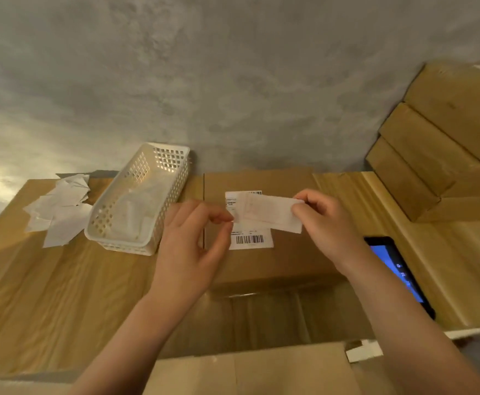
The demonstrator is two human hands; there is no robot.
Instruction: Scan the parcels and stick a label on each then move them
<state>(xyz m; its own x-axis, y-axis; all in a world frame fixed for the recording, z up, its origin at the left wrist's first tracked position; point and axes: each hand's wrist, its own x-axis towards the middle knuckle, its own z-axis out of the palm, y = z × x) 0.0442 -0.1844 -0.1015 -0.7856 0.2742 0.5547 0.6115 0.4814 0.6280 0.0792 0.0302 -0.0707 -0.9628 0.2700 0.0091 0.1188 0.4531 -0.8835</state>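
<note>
Label in both hands, I work above the parcel (261, 223) at the centre of the worktop (48, 295): my right hand (323, 220) pinches the right end of the label (270, 213), my left hand (196, 240) nips its left corner between thumb and forefinger, seemingly peeling the backing. To do this well, I judge, I should peel slowly, keep the sheet taut, and lay it flat clear of the printed barcode (249, 239). A white basket (147, 178) stands left; a lit scanner (398, 269) lies right.
</note>
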